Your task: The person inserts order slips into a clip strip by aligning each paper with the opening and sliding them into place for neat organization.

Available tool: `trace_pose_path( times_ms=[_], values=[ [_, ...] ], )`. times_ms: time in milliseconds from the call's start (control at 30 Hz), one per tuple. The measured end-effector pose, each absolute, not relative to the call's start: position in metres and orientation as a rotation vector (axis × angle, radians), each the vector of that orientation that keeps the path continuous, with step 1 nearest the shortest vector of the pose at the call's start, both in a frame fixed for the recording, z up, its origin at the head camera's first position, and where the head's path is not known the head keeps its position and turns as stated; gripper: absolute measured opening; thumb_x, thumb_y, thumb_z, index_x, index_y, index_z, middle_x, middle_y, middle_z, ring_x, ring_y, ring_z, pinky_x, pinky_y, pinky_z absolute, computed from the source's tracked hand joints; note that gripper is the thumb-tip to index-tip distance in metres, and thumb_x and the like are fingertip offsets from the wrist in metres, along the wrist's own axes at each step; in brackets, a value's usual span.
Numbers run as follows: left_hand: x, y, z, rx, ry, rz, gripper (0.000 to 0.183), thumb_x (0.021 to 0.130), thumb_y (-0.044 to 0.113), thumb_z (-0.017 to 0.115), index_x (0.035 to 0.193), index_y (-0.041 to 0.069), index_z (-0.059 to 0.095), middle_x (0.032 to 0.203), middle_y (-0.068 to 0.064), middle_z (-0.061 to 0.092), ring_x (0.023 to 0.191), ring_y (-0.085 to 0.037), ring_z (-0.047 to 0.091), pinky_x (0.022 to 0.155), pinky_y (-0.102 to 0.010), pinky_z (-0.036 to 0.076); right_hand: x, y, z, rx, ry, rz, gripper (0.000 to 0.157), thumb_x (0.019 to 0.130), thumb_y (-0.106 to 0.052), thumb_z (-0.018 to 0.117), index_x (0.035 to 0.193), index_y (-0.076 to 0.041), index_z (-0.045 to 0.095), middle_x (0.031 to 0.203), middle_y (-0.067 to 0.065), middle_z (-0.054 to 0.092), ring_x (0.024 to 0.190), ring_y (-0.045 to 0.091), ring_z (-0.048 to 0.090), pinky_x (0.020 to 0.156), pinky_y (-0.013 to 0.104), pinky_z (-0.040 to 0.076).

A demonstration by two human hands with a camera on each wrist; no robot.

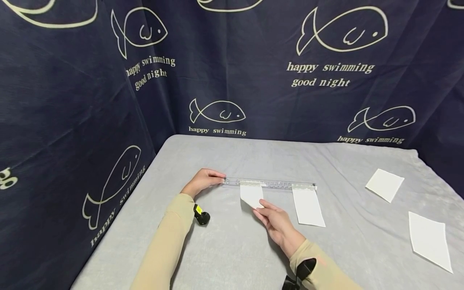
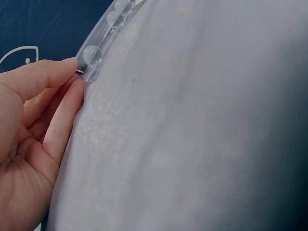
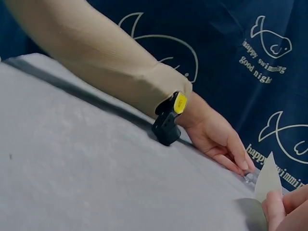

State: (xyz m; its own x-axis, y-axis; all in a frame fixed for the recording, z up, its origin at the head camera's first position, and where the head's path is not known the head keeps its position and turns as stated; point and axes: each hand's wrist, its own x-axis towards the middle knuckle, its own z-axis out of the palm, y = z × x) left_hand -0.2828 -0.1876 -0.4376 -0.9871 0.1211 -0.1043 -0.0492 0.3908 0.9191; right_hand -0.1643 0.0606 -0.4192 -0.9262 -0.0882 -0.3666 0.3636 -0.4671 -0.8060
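Observation:
A long clear plastic strip [image 1: 270,184] with dark ends and a row of clear round pieces lies crosswise over the table. My left hand [image 1: 204,181] pinches its left end between thumb and fingers; the left wrist view shows the hand [image 2: 36,120] at the strip's end [image 2: 91,57]. A white paper slip [image 1: 251,193] has its top edge at the strip, left of its middle. My right hand [image 1: 277,223] pinches the slip's lower right corner and lifts it, so the paper [image 3: 268,180] bends upward. Another white slip [image 1: 309,207] meets the strip near its right end and lies flat.
Two loose white paper pieces, a smaller one [image 1: 385,185] and a larger one [image 1: 430,241], lie at the right of the grey cloth-covered table [image 1: 217,257]. A dark blue curtain [image 1: 261,92] with fish drawings hangs behind and along the left side.

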Motion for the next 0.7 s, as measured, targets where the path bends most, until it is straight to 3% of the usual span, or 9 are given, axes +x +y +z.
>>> trace_pose_path(
  times_ms=[167, 500, 700],
  values=[
    [-0.283, -0.189, -0.439, 0.046, 2.487, 1.652, 0.019, 0.078, 0.018, 0.076, 0.096, 0.014, 0.076, 0.102, 0.001, 0.068, 0.089, -0.012, 0.057, 0.073, -0.024, 0.046, -0.165, 0.063, -0.418, 0.422, 1.379, -2.452, 0.051, 0.087, 0.019, 0.041, 0.137, 0.016, 0.029, 0.138, 0.035, 0.029, 0.089, 0.017, 0.061, 0.087, 0.025, 0.046],
    [-0.284, -0.188, -0.439, 0.059, 2.478, 1.653, 0.019, 0.077, 0.018, 0.076, 0.096, 0.015, 0.076, 0.103, 0.002, 0.068, 0.100, -0.012, 0.058, 0.084, -0.029, 0.045, -0.164, 0.070, -0.415, 0.429, 1.321, -2.464, 0.054, 0.089, 0.018, 0.040, 0.140, 0.014, 0.024, 0.143, 0.031, 0.025, 0.088, 0.015, 0.061, 0.089, 0.023, 0.044],
    [-0.284, -0.188, -0.439, 0.058, 2.480, 1.648, 0.019, 0.077, 0.019, 0.076, 0.096, 0.015, 0.076, 0.103, 0.002, 0.068, 0.099, -0.012, 0.057, 0.083, -0.028, 0.045, -0.163, 0.073, -0.413, 0.432, 1.311, -2.465, 0.055, 0.089, 0.018, 0.040, 0.141, 0.013, 0.022, 0.144, 0.030, 0.024, 0.085, 0.013, 0.062, 0.088, 0.022, 0.044]
  ],
)
